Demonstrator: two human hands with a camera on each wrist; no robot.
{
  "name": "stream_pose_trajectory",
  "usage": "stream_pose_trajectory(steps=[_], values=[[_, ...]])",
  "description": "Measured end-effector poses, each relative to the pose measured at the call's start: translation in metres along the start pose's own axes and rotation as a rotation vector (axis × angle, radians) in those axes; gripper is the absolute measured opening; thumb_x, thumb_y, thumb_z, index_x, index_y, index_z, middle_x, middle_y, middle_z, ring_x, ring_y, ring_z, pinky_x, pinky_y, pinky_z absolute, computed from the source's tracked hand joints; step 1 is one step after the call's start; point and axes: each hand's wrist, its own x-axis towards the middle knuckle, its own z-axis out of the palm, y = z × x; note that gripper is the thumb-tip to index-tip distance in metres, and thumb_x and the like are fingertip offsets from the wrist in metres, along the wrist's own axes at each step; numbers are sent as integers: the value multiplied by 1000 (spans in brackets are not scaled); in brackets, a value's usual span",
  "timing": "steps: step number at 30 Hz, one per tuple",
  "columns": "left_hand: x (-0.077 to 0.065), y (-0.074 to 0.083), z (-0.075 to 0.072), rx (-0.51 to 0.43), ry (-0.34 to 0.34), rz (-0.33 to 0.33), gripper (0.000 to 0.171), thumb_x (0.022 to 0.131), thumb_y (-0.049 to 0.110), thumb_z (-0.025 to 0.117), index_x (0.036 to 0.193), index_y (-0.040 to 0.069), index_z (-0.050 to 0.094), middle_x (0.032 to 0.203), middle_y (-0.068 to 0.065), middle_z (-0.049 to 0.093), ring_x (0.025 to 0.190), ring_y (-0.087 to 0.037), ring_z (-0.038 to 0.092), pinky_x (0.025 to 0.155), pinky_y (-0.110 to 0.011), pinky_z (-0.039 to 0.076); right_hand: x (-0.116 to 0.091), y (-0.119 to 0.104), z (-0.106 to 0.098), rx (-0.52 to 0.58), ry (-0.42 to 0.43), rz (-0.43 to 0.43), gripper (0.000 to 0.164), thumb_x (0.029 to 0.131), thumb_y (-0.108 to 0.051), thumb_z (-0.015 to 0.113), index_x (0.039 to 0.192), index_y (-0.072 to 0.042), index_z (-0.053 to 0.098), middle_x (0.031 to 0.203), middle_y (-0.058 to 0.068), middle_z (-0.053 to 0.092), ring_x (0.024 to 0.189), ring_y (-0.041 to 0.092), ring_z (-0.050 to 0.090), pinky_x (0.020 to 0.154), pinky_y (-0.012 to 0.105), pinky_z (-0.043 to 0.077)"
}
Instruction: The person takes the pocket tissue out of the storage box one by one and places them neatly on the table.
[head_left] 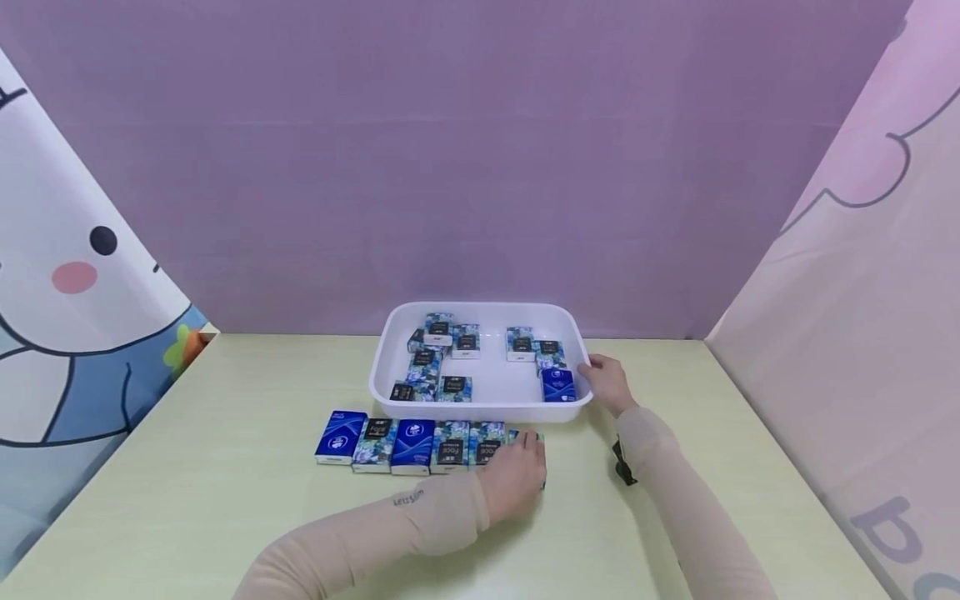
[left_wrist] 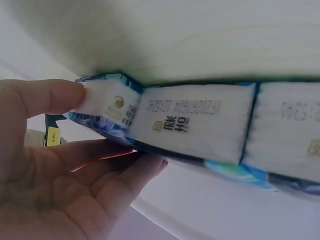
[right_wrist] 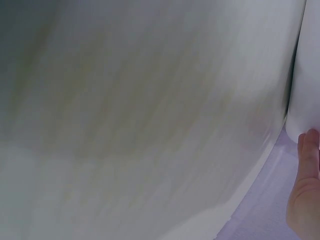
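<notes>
A row of tissue packs lies on the table in front of a white tray (head_left: 480,412). Blue packs (head_left: 412,447) and flower-patterned packs (head_left: 375,444) stand side by side in it. At the row's right end my left hand (head_left: 513,477) grips a flower-patterned pack (left_wrist: 112,102), thumb on its white end and fingers on its printed face. This pack touches its neighbour (left_wrist: 192,112) and sits slightly angled to it. My right hand (head_left: 609,385) holds the tray's right rim. In the right wrist view its fingers (right_wrist: 309,155) lie along the tray's outer wall.
Inside the tray, several flower-patterned packs (head_left: 425,367) are grouped at the left, some overlapping. Others and one blue pack (head_left: 558,386) lie at the right. A purple backdrop (head_left: 480,167) rises behind the table (head_left: 247,483), with printed cloth panels on both sides.
</notes>
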Motion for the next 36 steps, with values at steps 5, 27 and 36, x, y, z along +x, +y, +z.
stream_pose_trajectory(steps=[5, 27, 36], values=[[1, 0, -1, 3, -13, -26, 47, 85, 21, 55, 126, -1, 52, 126, -19, 54, 114, -25, 56, 86, -26, 53, 0, 0, 0, -16, -4, -10, 46, 93, -15, 43, 132, 9, 39, 130, 30, 46, 117, 42, 49, 97, 47, 45], [7, -7, 6, -3, 128, -69, 35, 79, 18, 66, 108, 0, 65, 109, -16, 64, 93, -19, 65, 63, -22, 57, -2, -1, -1, 5, 3, -26, 47, 92, -18, 47, 130, 9, 42, 129, 30, 47, 115, 41, 50, 95, 46, 46], [11, -8, 8, -61, 100, -91, 34, 77, 19, 68, 106, 2, 66, 109, -15, 65, 87, -18, 65, 58, -23, 57, 2, 3, 1, 23, 0, 2, 46, 93, -16, 45, 133, 7, 39, 132, 28, 45, 119, 41, 48, 99, 47, 43]])
